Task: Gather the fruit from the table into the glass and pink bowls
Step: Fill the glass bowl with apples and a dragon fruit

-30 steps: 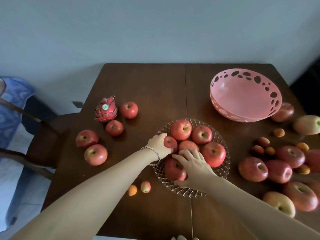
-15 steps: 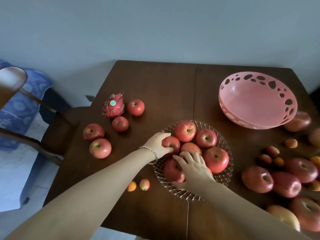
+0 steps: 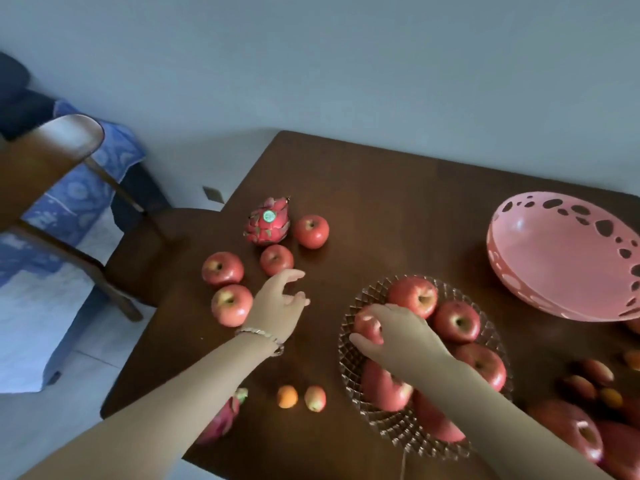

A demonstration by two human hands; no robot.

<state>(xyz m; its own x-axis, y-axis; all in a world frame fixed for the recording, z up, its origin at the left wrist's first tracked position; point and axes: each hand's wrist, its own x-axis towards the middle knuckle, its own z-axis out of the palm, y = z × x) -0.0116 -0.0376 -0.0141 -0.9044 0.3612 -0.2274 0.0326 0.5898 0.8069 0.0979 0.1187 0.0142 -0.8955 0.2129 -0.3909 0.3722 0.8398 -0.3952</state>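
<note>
The glass bowl [image 3: 349,355] sits on the dark wooden table [image 3: 381,209] and holds several red apples. My right hand [image 3: 394,332] rests in it with fingers wrapped on a small red apple [image 3: 367,323] at the bowl's left side. My left hand [image 3: 280,306] hovers open over the table left of the bowl, just below a loose apple [image 3: 276,259] and right of another apple [image 3: 231,304]. The pink bowl [image 3: 554,258] stands empty at the right. A dragon fruit [image 3: 267,221] lies at the back left.
More loose apples [image 3: 222,268] [image 3: 311,231] lie near the dragon fruit. A small orange fruit [image 3: 287,396] and a small peach-coloured one [image 3: 314,398] lie near the front. Apples and small fruit crowd the right edge [image 3: 575,431]. A second dragon fruit [image 3: 221,420] peeks under my left arm. A wooden chair [image 3: 48,157] stands left.
My left hand let go of the apple in the glass bowl and moved left out over the table, fingers apart. My right hand shifted onto the small apple. The view swung left.
</note>
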